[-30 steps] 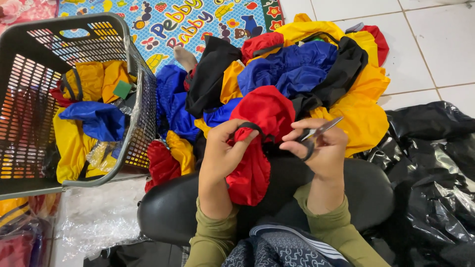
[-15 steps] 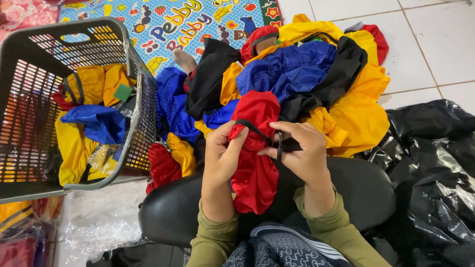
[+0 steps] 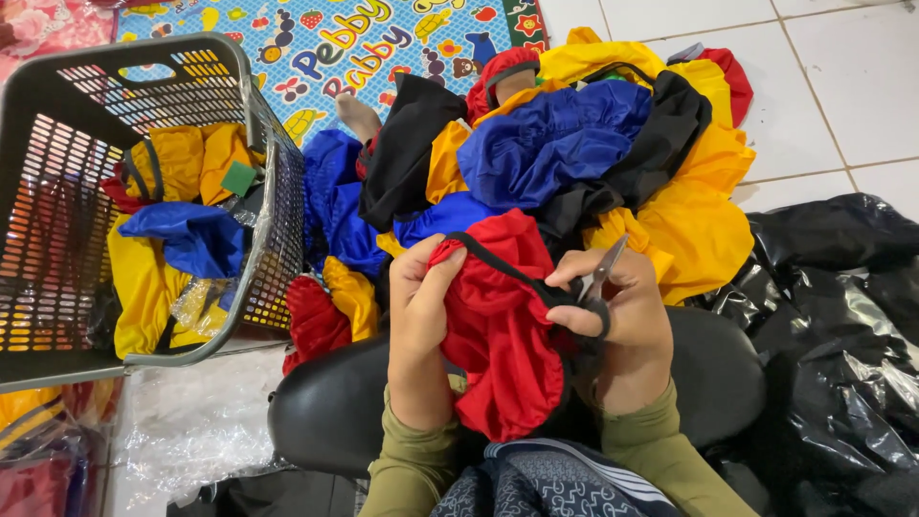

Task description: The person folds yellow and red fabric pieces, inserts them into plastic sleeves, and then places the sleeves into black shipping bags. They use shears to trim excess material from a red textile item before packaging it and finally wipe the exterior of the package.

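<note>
My left hand (image 3: 421, 316) grips the upper edge of a red cloth piece (image 3: 498, 335) with a black trim band (image 3: 488, 251) running along its top. My right hand (image 3: 617, 316) holds small scissors (image 3: 598, 278), blades pointing up and away, while its fingers also pinch the black band at the red cloth's right edge. The red cloth hangs down between both hands over a black cushioned seat (image 3: 325, 412). My olive sleeves show at the bottom.
A heap of yellow, blue, black and red cloth pieces (image 3: 574, 144) lies beyond my hands. A grey plastic basket (image 3: 273, 182) at left holds more yellow and blue pieces. Black plastic sheeting (image 3: 842, 316) lies at right, a colourful play mat (image 3: 316, 48) behind, clear plastic wrap (image 3: 191, 421) at lower left.
My right hand came in from apart with the scissors to meet the black band of the red cloth. My left hand stayed gripping the cloth.
</note>
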